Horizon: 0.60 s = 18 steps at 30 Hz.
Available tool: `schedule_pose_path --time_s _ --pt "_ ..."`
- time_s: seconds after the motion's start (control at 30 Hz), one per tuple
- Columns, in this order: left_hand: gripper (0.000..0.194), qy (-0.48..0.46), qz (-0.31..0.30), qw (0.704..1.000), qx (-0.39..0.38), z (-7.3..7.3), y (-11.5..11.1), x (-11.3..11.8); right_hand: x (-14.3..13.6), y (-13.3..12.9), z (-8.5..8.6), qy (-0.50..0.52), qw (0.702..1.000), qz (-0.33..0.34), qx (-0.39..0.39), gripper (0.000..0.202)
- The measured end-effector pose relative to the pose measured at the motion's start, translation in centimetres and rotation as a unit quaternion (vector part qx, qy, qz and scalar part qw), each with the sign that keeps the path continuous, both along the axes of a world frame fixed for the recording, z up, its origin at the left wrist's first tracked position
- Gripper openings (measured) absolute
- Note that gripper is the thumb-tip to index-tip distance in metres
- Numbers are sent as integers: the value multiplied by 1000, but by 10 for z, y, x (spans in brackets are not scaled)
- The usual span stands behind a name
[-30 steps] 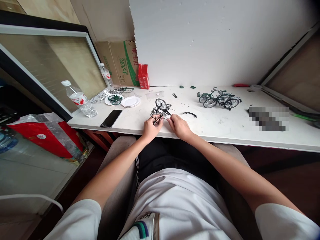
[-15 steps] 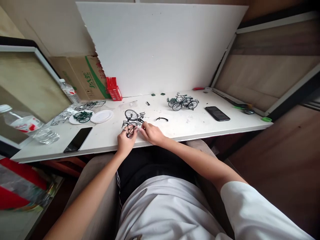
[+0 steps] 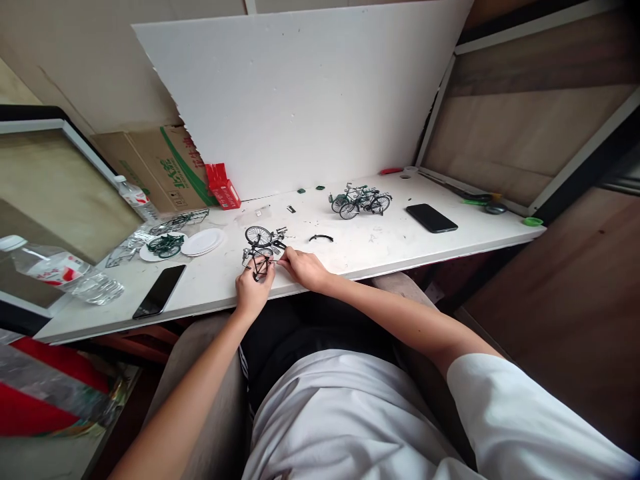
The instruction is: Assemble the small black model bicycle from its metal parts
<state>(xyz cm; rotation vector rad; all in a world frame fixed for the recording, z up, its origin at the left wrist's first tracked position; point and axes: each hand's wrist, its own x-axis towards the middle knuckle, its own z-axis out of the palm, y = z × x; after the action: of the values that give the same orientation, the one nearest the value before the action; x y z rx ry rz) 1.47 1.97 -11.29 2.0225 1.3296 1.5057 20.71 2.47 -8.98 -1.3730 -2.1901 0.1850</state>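
A small black model bicycle frame (image 3: 259,263) stands near the front edge of the white table (image 3: 380,250). My left hand (image 3: 253,290) pinches it from below. My right hand (image 3: 303,267) rests beside it, fingertips touching a small part at the frame's right side. A loose spoked wheel (image 3: 258,235) and small black parts lie just behind the frame. A curved black mudguard piece (image 3: 321,237) lies to the right.
Finished green model bicycles (image 3: 360,201) stand at the back. A black phone (image 3: 431,218) lies right, another phone (image 3: 159,300) left. White plates (image 3: 203,241), a plate holding green parts (image 3: 165,245), a water bottle (image 3: 60,273), a red box (image 3: 223,186) and a cardboard box (image 3: 155,163) sit left.
The view swung right and tilted, so the table's right end and the right phone came into sight. Both hands stayed on the small frame at the table's front edge.
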Motion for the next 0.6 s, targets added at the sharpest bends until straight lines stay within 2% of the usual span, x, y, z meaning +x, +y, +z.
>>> schedule_pose_path --time_s 0.2,0.37,0.5,0.6 --pt "28 57 39 997 38 -9 5 -2 1 2 1 -33 999 -12 -25 27" --pt "30 74 47 995 49 -15 7 -4 5 3 1 -21 999 -1 -34 34" --pt "30 43 21 998 35 -10 5 -3 5 2 2 -16 999 6 -36 35" --pt "34 -36 -16 999 -1 -5 6 -2 7 1 6 -2 999 11 -42 37"
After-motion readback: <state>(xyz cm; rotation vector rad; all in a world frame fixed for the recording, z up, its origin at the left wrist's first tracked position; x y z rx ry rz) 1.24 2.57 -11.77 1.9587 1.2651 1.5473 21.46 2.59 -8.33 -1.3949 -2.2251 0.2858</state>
